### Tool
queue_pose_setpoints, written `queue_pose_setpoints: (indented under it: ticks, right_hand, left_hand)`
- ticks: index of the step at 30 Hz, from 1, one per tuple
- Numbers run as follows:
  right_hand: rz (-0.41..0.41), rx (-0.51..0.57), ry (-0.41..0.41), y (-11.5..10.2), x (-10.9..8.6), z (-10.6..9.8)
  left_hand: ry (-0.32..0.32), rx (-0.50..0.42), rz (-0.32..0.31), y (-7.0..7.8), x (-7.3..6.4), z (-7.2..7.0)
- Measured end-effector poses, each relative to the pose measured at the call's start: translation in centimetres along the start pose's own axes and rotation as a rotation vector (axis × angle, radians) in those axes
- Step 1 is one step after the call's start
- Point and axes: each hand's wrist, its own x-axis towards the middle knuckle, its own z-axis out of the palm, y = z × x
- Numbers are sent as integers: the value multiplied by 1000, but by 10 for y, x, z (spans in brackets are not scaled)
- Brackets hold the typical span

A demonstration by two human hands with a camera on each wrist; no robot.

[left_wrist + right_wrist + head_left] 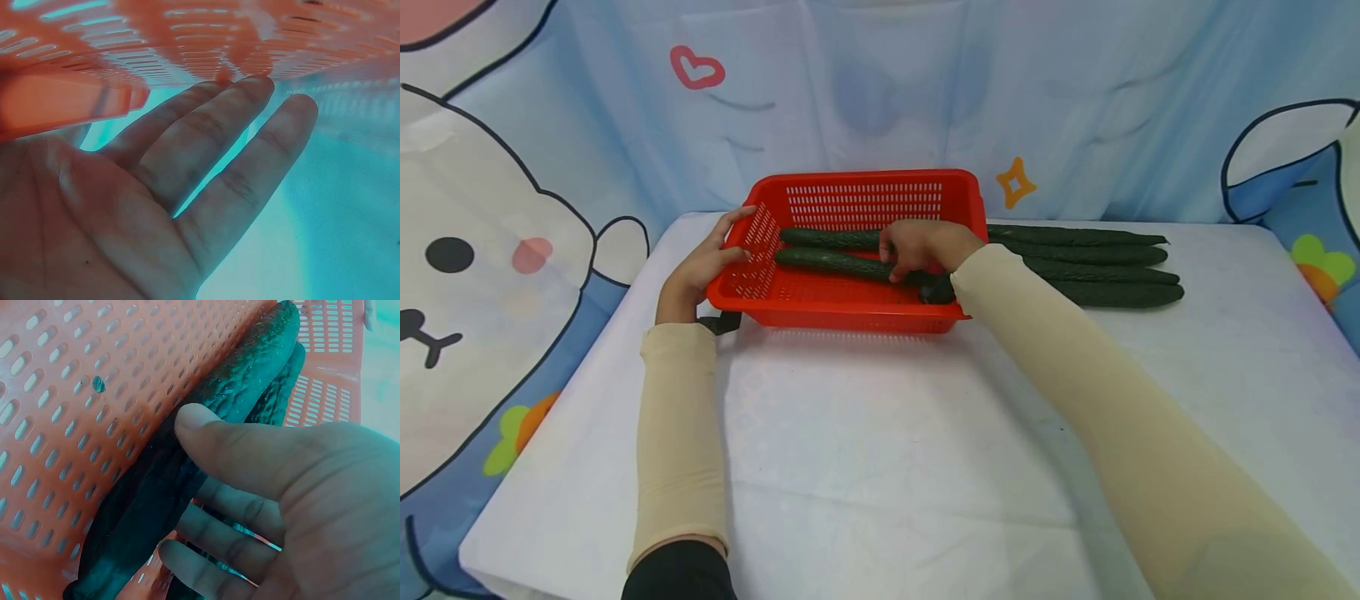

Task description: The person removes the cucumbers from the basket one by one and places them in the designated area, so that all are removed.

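Observation:
A red plastic basket (pixel 850 319) with slotted walls stands at the back of the table. My left hand (pixel 700 265) holds its left end, thumb over the rim; in the left wrist view the fingers (pixel 244 181) reach out straight against the slotted outside. Inside the basket, my right hand (pixel 925 246) grips a dark green cucumber (pixel 244 387), its thumb on top and the other fingers along the far side. Another cucumber (pixel 827 238) lies behind that one in the basket. Both are partly hidden by the right hand.
Several more cucumbers (pixel 1112 293) lie side by side on the white tablecloth (pixel 887 450), right of the basket. A blue printed curtain (pixel 1075 100) hangs behind the table. Dark gear (pixel 722 322) sits at my left wrist.

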Motion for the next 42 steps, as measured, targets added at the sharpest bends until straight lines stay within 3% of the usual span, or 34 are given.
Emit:
queue_pose_setpoints:
  ticks: [14,28,42]
  right_hand:
    - [-4,-75,-23,1,2,1]
    - [65,-95,-44,-2,1,2]
    - [22,-195,-56,0,1,2]
  left_hand:
    - [-5,-22,16,1,1,-1]
    - [-2,-29,21,0,0,-1]
    - [-3,-31,7,1,-1,2]
